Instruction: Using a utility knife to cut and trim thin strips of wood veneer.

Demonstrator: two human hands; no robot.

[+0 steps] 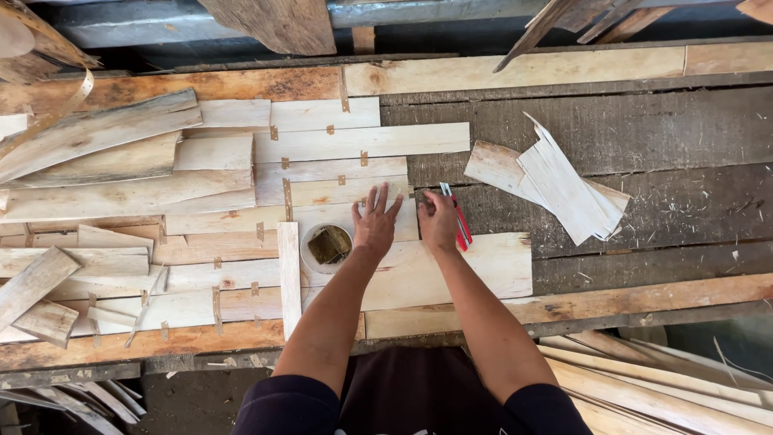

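Here, both my arms reach straight out over the bench. My left hand (376, 223) lies palm down, fingers spread and flat on a pale veneer strip (354, 191) at the right edge of the taped sheet. My right hand (440, 223) — fingers curled together — grips a red-handled cutter (460, 219), its blade pointing away from me, just beside the strip's end. A small round tub (328, 245) sits against my left wrist. Right of the cutter, bare dark planks (644, 137) — open room up to a loose veneer stack (564, 189).
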